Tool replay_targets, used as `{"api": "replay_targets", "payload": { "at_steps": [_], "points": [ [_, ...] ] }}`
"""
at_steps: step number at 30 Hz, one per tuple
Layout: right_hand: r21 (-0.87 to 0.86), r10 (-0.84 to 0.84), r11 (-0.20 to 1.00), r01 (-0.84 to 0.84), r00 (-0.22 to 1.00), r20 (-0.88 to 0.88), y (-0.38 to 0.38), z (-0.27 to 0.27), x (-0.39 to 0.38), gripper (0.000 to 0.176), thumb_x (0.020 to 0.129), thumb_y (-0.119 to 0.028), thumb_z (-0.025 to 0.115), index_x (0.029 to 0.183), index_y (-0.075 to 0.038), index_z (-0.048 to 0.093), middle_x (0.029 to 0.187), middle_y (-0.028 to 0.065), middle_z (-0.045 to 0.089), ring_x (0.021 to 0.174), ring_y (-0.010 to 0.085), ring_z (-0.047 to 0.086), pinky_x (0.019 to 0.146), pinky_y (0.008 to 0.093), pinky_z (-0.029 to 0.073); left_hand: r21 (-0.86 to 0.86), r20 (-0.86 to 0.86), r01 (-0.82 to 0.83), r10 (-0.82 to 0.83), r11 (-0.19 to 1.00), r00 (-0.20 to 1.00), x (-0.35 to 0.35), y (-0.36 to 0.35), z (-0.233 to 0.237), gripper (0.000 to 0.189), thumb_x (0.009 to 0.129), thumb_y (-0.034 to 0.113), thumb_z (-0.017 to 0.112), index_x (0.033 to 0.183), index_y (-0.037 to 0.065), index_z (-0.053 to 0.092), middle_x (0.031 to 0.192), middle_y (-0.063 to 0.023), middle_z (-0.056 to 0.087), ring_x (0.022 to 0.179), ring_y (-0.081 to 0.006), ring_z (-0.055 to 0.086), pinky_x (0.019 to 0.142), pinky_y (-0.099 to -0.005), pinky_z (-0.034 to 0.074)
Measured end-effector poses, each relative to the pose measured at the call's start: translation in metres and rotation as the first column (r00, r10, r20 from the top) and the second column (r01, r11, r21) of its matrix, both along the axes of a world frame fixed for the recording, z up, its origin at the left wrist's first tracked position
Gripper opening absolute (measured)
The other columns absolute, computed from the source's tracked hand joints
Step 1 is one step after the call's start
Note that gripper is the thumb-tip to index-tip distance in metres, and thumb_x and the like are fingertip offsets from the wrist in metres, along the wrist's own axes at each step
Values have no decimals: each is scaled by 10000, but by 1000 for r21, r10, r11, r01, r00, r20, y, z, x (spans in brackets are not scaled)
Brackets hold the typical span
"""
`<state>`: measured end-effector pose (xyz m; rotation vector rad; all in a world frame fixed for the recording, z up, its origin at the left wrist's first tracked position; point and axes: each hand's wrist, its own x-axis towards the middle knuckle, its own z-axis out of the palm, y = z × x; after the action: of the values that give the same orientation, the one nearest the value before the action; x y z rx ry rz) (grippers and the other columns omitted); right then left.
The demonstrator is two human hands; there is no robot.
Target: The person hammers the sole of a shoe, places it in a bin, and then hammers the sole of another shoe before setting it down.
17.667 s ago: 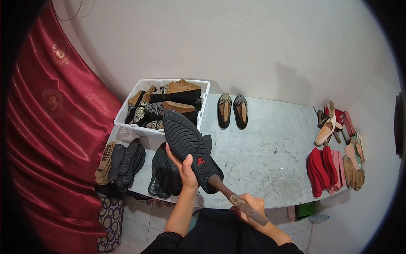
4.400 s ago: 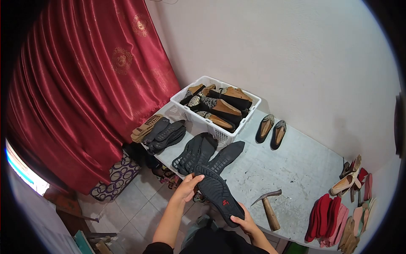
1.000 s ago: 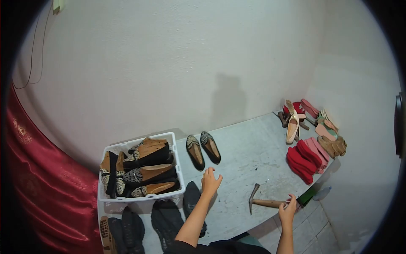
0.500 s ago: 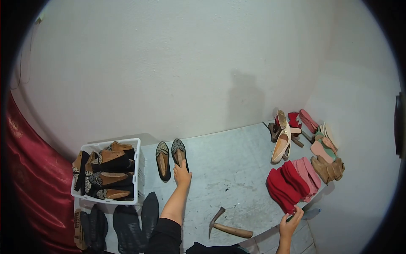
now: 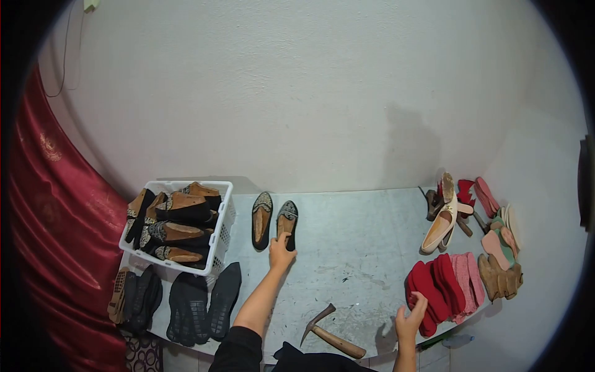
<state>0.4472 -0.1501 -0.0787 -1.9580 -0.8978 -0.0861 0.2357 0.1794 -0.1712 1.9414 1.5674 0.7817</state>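
Observation:
My left hand (image 5: 282, 253) is closed around the heel of a black loafer (image 5: 287, 216) with a patterned grey toe and a brown last inside. Its matching loafer (image 5: 262, 220) stands just to the left, toe toward the wall. My right hand (image 5: 409, 319) is held over the front edge of the table, fingers apart and nothing in them. Beside it lies a row of red insoles (image 5: 437, 285). On the table between my arms rests a hammer (image 5: 334, 340) with a wooden handle.
A white plastic basket (image 5: 228, 239) full of similar loafers stands at the left. Black shoe soles (image 5: 224, 301) lie in front of it. Pink insoles (image 5: 466, 284), brown pieces (image 5: 499, 276) and a cream shoe (image 5: 441, 226) sit at the right. A red curtain (image 5: 68, 248) hangs on the left.
My right hand has moved left off the tip of the red insoles and opened. My left hand stays on the loafer's heel. The whole view has shifted.

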Motion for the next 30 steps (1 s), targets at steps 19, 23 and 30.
{"api": "replay_targets", "payload": {
  "at_steps": [19,23,30],
  "points": [
    [528,481,815,-237,-232,-846,126,-43,-223,605,752,-129,656,1245,-129,305,1104,76,474,993,215,502,839,337,446,-345,757,605,-169,718,632,-177,-183,92,1067,627,161,809,1321,166,-2,1165,-243,422,1089,-268,474,919,-367,388],
    [466,620,718,-517,169,-766,118,10,-316,889,796,-189,635,1397,-131,-17,1348,155,263,1211,258,329,997,359,290,-185,499,417,-281,890,820,-240,-187,103,1125,581,242,832,1346,66,27,1290,-209,328,1220,-279,344,1004,-371,292],
    [549,723,268,-792,-212,-658,115,54,-417,850,840,-486,486,1412,-161,-52,1426,117,152,1310,245,180,1053,376,135,-19,728,76,-39,997,684,-359,-227,109,1033,560,127,818,1323,31,129,1262,-125,341,1200,-220,334,1003,-342,271]
  ]
}}
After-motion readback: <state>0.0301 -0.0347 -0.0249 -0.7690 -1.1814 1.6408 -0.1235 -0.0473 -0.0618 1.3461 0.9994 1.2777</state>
